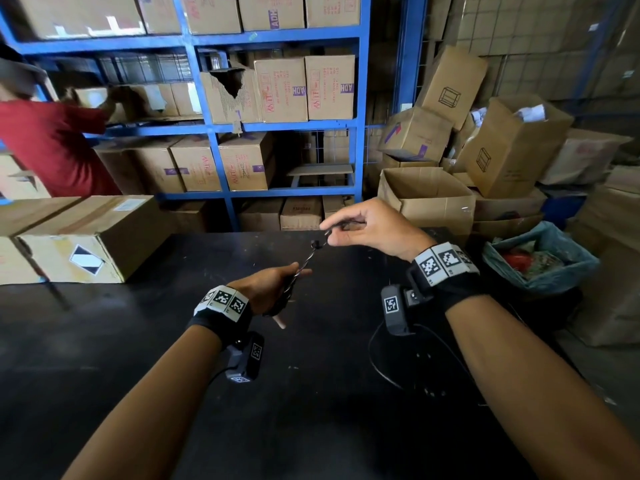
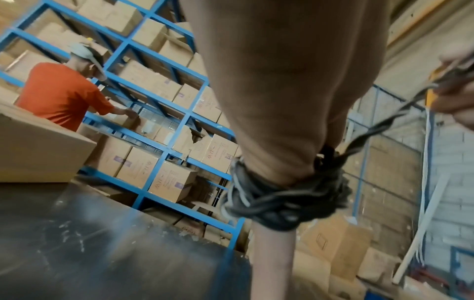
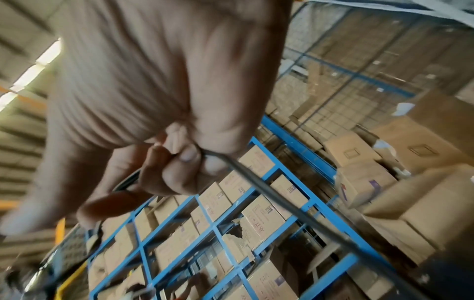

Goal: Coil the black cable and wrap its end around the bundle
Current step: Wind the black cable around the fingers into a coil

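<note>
A coiled bundle of black cable (image 2: 282,201) sits in my left hand (image 1: 268,289), whose fingers curl round it above the black table (image 1: 173,341). The free end of the cable (image 1: 310,259) runs taut up and to the right from the bundle. My right hand (image 1: 360,226) pinches that end between thumb and fingers, higher and farther from me than the left hand. In the right wrist view the cable (image 3: 282,205) leaves the pinching fingertips (image 3: 189,156) and slants down to the lower right. The bundle is mostly hidden by the left hand in the head view.
Cardboard boxes (image 1: 79,237) stand on the table's far left. Blue shelving (image 1: 214,126) full of boxes rises behind, where a person in a red shirt (image 1: 48,147) reaches in. Open boxes (image 1: 426,195) and a lined bin (image 1: 540,258) crowd the right.
</note>
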